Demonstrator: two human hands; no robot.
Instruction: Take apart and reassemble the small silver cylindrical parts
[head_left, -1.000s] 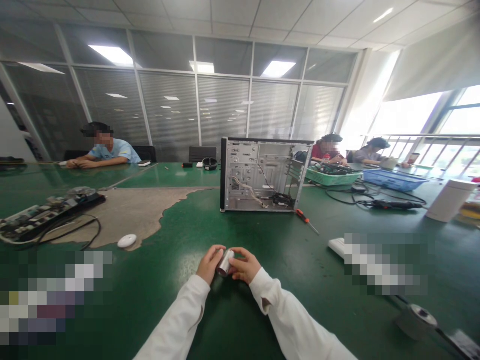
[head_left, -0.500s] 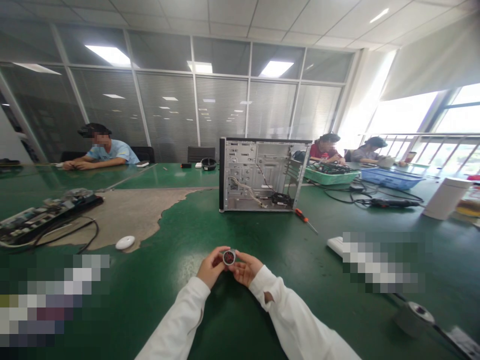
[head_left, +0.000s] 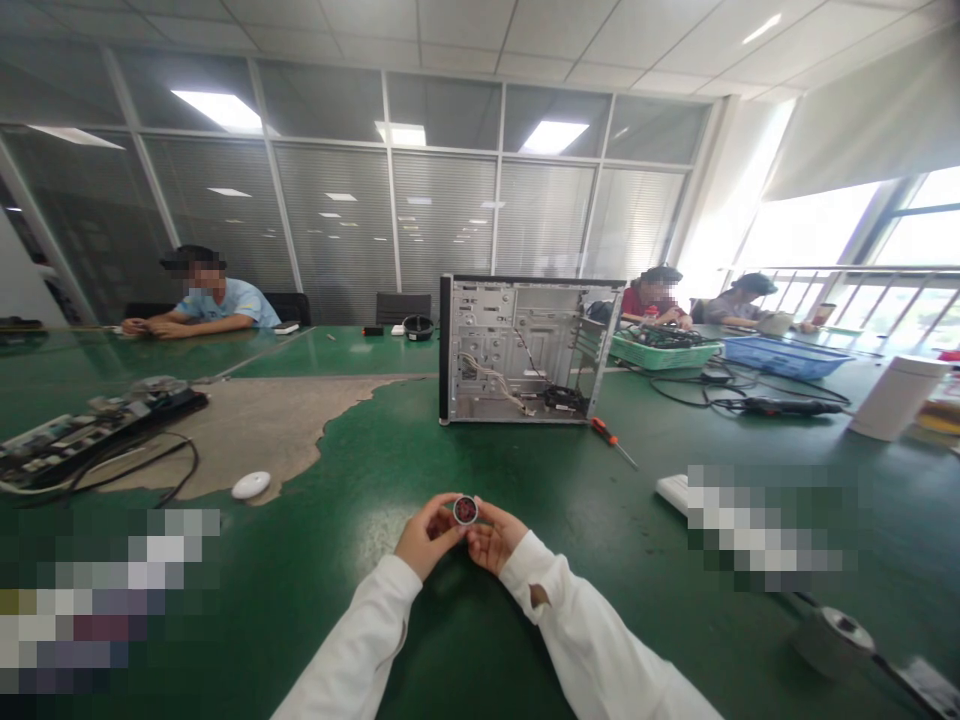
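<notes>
Between my two hands is a small round container with a pale rim and dark red contents too small to make out. My left hand grips its left side with thumb and fingers. On its right side, my right hand holds it too, with the lower fingers curled under. Both hands are above the green table. Beyond them stands an open computer case with cables and a dark fan inside. An orange-handled screwdriver lies at its lower right corner.
A white oval object and a long board with cables are at left. To the right are a green basket, a blue basket, a white cylinder and a grey roll. Several people sit across the table.
The round container has shifted slightly right and up between my hands, and its opening faces me a little differently. Both hands keep hold of it.
</notes>
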